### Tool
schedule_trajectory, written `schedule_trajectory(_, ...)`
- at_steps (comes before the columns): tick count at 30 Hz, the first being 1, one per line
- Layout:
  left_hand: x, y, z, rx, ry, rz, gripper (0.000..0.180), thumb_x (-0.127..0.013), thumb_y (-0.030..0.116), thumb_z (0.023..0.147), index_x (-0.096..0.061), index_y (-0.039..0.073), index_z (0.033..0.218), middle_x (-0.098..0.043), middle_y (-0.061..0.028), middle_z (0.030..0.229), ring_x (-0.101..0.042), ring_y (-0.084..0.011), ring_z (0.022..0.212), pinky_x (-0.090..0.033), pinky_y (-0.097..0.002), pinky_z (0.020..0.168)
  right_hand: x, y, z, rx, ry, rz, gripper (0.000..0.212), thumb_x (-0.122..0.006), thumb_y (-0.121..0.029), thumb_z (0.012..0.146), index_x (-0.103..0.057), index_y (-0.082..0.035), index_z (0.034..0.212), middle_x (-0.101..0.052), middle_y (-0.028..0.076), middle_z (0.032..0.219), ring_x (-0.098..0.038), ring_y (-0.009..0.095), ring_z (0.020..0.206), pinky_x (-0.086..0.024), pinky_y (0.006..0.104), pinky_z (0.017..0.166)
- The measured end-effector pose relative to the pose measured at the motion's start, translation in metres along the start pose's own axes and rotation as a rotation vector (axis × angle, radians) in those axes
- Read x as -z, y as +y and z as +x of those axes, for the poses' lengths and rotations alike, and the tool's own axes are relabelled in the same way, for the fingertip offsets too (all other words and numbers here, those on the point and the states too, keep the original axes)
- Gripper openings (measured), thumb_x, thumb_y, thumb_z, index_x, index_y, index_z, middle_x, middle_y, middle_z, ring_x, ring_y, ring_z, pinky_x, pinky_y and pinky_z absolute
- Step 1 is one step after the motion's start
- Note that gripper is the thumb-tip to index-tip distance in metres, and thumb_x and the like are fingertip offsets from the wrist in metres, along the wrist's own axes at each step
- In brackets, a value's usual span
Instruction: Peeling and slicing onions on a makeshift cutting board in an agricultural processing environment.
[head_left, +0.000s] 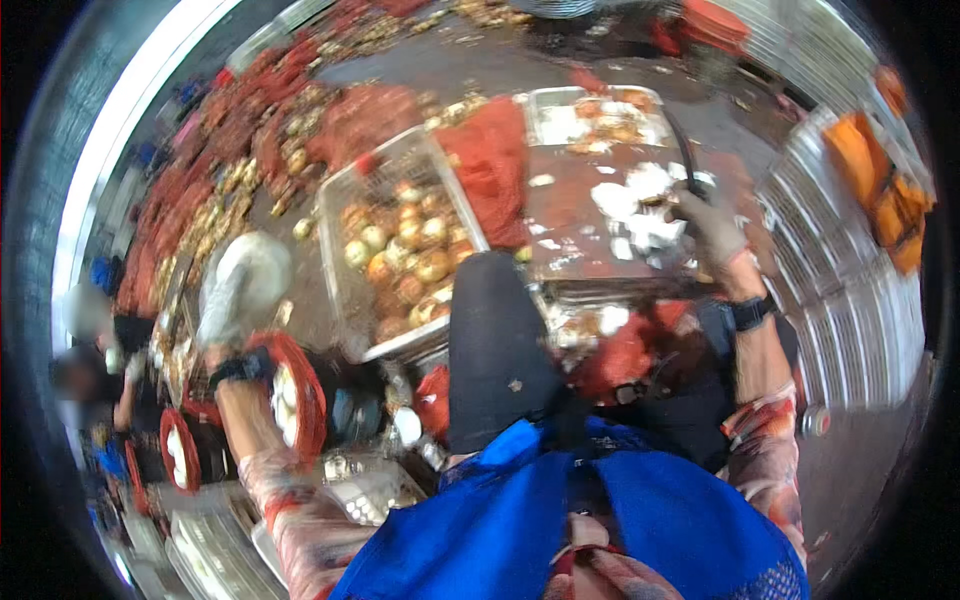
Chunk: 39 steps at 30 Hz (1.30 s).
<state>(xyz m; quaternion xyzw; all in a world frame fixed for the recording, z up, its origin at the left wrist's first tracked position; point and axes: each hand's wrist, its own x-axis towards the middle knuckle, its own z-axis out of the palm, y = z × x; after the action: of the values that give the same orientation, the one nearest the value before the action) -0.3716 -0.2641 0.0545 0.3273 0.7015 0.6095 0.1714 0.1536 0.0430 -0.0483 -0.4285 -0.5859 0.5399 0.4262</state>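
Observation:
My left hand, in a pale glove, is out to the left beside a crate of onions and smeared by motion. Its fingers do not show clearly, and whatever it may hold cannot be made out. My gloved right hand is closed around a long, dark, narrow blade-like tool that points away from me. White peeled onion pieces are heaped just left of that hand on a reddish-brown board. Unpeeled and partly peeled onions fill much of the pale plastic crate.
A shallow pale tray with white pieces and brown skins stands beyond the board. Red mesh sacks and loose onions spread at far left. Red-rimmed buckets stand at left, near other people. Stacked pale crates line the right.

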Motion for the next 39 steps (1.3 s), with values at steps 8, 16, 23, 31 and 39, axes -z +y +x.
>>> schedule_trajectory(8, 0.100, -0.077, -0.015, 0.248, 0.236, 0.401, 0.055, -0.062, 0.032, 0.086, -0.048, 0.009, 0.134, -0.045, -0.0091, 0.137, -0.051, -0.0207, 0.114, -0.046, -0.0319, 0.080, 0.031, -0.023, -0.002, -0.092, 0.040, -0.129, 0.040, -0.060, -0.030, 0.087, -0.056, 0.001, 0.111, -0.062, 0.004, 0.076, -0.056, 0.007, 0.060, -0.047, 0.0270, 0.046)
schedule_trajectory(16, -0.207, -0.055, 0.045, 0.172, -0.542, 0.077, 0.044, -0.068, 0.018, 0.084, -0.055, 0.007, 0.125, -0.061, -0.0044, 0.110, -0.059, -0.0173, 0.094, -0.047, -0.0269, 0.079, 0.057, 0.105, 0.019, -0.351, 0.451, -0.198, 0.028, -0.058, -0.030, 0.085, -0.059, -0.003, 0.083, -0.057, 0.007, 0.061, -0.052, 0.018, 0.045, -0.042, 0.0341, 0.041)
schedule_trajectory(23, -0.419, -0.056, 0.010, -0.271, -1.578, 0.314, 0.038, -0.060, 0.022, 0.089, -0.057, 0.004, 0.122, -0.067, -0.0089, 0.107, -0.062, -0.0174, 0.097, -0.047, -0.0279, 0.087, 0.024, 0.128, 0.061, -0.442, 0.464, -0.215, 0.031, -0.055, -0.032, 0.086, -0.060, -0.001, 0.084, -0.059, 0.010, 0.066, -0.055, 0.021, 0.050, -0.042, 0.0383, 0.044)
schedule_trajectory(31, -0.507, -0.072, 0.054, 0.105, -1.442, 0.385, 0.032, -0.060, 0.022, 0.090, -0.061, 0.003, 0.116, -0.068, -0.0095, 0.098, -0.061, -0.0131, 0.086, -0.048, -0.0269, 0.079, -0.044, 0.099, 0.211, -0.307, 0.154, -0.553, 0.052, -0.056, -0.039, 0.083, -0.057, 0.002, 0.115, -0.063, 0.025, 0.104, -0.061, 0.036, 0.097, -0.046, 0.0388, 0.085)
schedule_trajectory(39, -0.397, -0.082, 0.099, 0.330, -0.863, 0.374, 0.058, -0.068, 0.018, 0.083, -0.045, -0.007, 0.130, -0.061, -0.0137, 0.113, -0.059, -0.0173, 0.096, -0.048, -0.0279, 0.083, 0.141, 0.041, 0.130, -0.320, 0.167, -1.425, 0.041, -0.059, -0.039, 0.084, -0.059, -0.009, 0.113, -0.065, 0.020, 0.101, -0.062, 0.036, 0.096, -0.048, 0.0422, 0.080)
